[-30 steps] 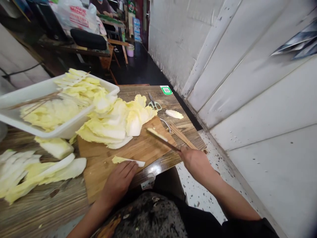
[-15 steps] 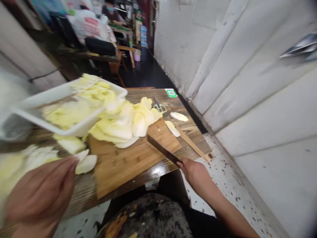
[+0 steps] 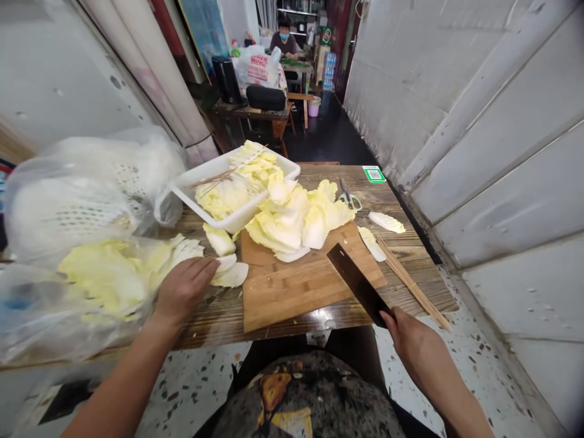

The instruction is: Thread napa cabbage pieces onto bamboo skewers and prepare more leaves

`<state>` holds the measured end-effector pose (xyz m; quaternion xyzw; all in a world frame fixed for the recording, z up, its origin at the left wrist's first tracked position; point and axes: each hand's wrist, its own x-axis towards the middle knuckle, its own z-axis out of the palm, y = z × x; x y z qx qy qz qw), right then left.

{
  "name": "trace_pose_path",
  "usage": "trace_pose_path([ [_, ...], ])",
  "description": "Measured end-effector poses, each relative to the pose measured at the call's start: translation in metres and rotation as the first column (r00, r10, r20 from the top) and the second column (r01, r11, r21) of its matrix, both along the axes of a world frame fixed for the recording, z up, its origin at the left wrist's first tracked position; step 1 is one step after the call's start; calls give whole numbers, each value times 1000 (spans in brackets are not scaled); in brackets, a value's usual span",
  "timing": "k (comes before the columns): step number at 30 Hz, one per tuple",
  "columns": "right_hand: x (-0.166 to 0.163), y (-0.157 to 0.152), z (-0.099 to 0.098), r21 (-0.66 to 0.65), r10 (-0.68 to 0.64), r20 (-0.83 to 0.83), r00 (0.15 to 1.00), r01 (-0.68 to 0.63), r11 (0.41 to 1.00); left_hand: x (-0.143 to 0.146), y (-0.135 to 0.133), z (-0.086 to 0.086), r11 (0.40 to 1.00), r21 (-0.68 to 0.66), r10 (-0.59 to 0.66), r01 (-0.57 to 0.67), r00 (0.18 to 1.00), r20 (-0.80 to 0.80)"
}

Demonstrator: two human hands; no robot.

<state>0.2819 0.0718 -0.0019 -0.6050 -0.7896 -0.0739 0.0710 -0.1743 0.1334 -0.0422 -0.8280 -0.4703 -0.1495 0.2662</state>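
Note:
My right hand (image 3: 413,337) grips a cleaver (image 3: 358,285), its dark blade angled over the right part of the wooden cutting board (image 3: 292,298). My left hand (image 3: 189,283) is left of the board, fingers pressed together on the edge of a pale cabbage leaf (image 3: 225,263); the fingertips are partly hidden. Another white leaf piece (image 3: 232,275) lies just below it. A pile of napa cabbage leaves (image 3: 296,216) covers the back of the board. Left of my left hand, more leaves (image 3: 103,274) lie in a clear plastic bag (image 3: 27,310).
Behind the board stands a white tray (image 3: 201,210) with cabbage and thin sticks. Scissors (image 3: 350,198), two small leaves and a bundle of wooden skewers (image 3: 413,283) lie at the right. A bagged white basket (image 3: 91,188) stands left. A masked person (image 3: 285,42) sits far back.
The view has swung left and steadied, so the table appears farther right and more bags show. My left hand appears farther forward, still by the leaf pieces. The cleaver remains in my right hand.

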Motion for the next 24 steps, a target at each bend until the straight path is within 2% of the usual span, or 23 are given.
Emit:
trace_pose_path([
  [3,0,0,1,-28,-17,-7,1000,17,999,3,3,-4,999,-16,-35,35,999,-7],
  [8,-3,0,5,-72,-55,-28,998,53,996,26,7,16,998,57,17,-23,995,103],
  [11,-4,0,6,-82,-61,-34,998,58,995,55,24,24,995,35,-101,98,988,113],
  [14,-4,0,4,-98,-75,-50,996,69,993,88,48,24,976,-3,-216,217,972,91],
  [19,-4,-1,3,-165,-114,-75,991,101,981,121,78,32,970,-33,-239,242,969,69],
  [22,-4,-1,3,-181,-126,-92,988,108,978,123,79,46,961,-42,-269,272,961,65],
  [24,-3,-2,3,-181,-128,-108,986,107,978,122,66,53,955,-19,-292,294,953,77],
])
